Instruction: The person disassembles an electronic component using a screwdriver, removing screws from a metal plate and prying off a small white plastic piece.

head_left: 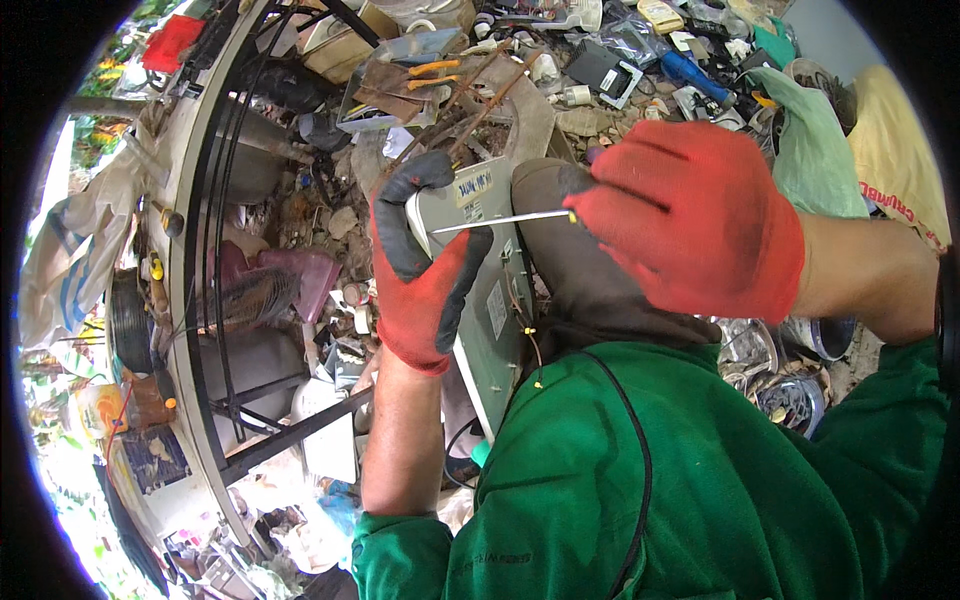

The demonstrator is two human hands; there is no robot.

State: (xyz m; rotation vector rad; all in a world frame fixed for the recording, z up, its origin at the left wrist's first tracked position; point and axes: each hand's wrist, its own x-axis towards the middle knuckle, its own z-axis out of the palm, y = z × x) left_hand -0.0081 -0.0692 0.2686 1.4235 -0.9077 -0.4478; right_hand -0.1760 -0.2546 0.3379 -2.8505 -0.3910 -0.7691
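My left hand (415,285), in a red glove with dark grey palm and fingertips, is closed round the edge of a flat, pale grey panel-like device (487,350). The device lies lengthwise along my lap, with labels and thin wires (527,328) with yellow ends on its face. My right hand (700,220), gloved alike, grips a screwdriver (510,219); its handle is mostly hidden in the fist. The thin metal shaft points left, its tip at the device's edge between my left thumb and fingers. Whether the tip touches the edge, I cannot tell.
A metal frame (185,260) with dark bars stands at my left. Beyond my knees lie a shallow tray (425,45) of tools, a blue cylindrical object (697,77) and mixed electronic scrap. Sacks (905,150) stand at the far right. A black cable (640,430) crosses my green shirt.
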